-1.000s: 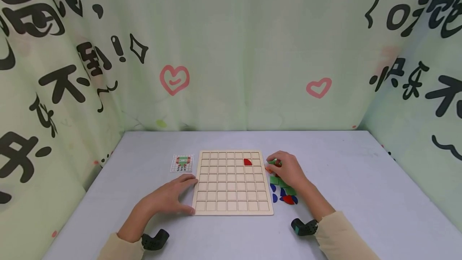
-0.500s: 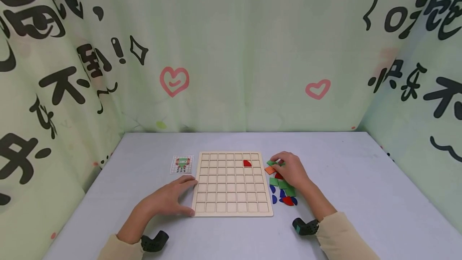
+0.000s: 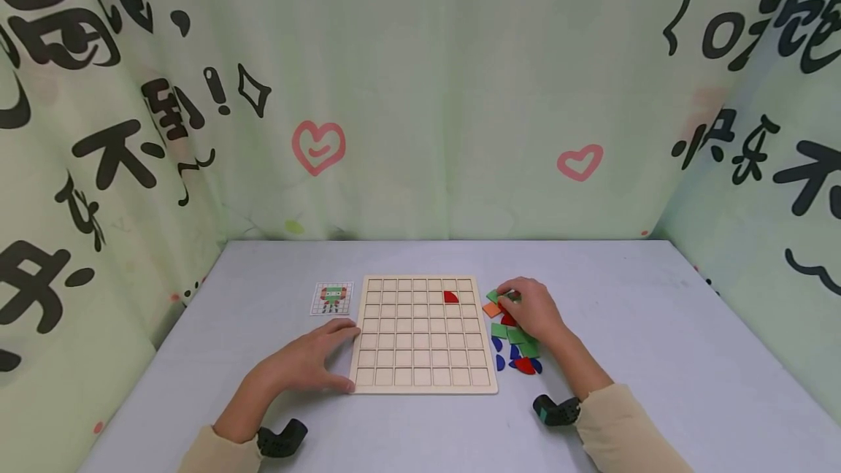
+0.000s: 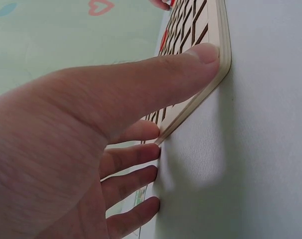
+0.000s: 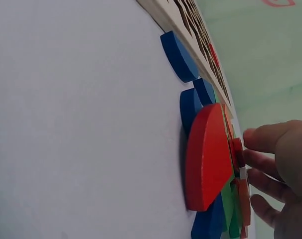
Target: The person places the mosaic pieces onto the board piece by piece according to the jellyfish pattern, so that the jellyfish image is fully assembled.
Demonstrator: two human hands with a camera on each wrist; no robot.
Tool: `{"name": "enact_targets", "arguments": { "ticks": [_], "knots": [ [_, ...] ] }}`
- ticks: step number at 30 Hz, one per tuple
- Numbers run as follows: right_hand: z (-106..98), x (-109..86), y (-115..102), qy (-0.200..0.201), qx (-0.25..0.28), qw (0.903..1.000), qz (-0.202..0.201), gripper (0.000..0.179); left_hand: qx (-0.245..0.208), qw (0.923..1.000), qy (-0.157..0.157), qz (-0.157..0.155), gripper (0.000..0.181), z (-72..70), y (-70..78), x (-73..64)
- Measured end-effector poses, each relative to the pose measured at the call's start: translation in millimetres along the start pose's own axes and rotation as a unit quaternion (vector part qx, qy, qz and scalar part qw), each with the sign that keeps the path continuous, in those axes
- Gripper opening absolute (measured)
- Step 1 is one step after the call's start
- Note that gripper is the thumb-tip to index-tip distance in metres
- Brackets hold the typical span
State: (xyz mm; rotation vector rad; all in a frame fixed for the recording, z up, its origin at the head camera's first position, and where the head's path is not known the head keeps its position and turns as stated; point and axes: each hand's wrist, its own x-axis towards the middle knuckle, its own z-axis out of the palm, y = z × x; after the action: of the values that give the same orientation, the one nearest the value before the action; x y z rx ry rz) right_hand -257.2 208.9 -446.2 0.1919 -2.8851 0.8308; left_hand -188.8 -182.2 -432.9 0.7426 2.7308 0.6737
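Observation:
A wooden grid board [image 3: 420, 338] lies flat mid-table, with one red quarter-round tile [image 3: 450, 297] in an upper-right cell. My left hand [image 3: 309, 356] rests at its left edge; in the left wrist view the thumb [image 4: 191, 62] touches the front corner and the fingers are spread along the side. To the right of the board, my right hand [image 3: 534, 306] is over the far end of a tile pile, its fingertips at a green tile [image 3: 492, 296] and red ones. In the right wrist view its fingers look loosely bent and apart near a small red tile [image 5: 238, 152].
Close by the right hand lie an orange tile [image 3: 491, 309], several green tiles [image 3: 515, 336], blue rounded tiles [image 3: 501, 363] and a large red tile [image 5: 211, 159]. A pattern card [image 3: 331, 298] with a green and red figure lies left of the board. Printed curtains [image 3: 447, 93] surround the table.
My right hand has shifted slightly right; the green tile raised at its fingertips a second ago now lies low among the others, and the orange tile shows more. My left hand stays put.

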Motion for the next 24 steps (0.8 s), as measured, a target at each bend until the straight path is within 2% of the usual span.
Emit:
{"name": "enact_targets", "arguments": {
  "ticks": [7,16,24],
  "knots": [
    [3.1,3.6,0.4,-0.003,-0.012,0.9999,-0.004,0.022,-0.001,1.0,0.001,0.001,0.083,-0.1,-0.2,-0.2],
    [3.0,4.9,-0.2,-0.02,0.0,0.9998,-0.001,0.016,0.002,1.0,0.0,0.001,0.083,0.3,-0.2,0.8],
    [5.1,4.0,-5.4,-0.029,-0.01,0.9995,-0.004,0.022,-0.001,1.0,0.001,0.0,0.084,0.9,-1.4,-0.7]
  ]
}}
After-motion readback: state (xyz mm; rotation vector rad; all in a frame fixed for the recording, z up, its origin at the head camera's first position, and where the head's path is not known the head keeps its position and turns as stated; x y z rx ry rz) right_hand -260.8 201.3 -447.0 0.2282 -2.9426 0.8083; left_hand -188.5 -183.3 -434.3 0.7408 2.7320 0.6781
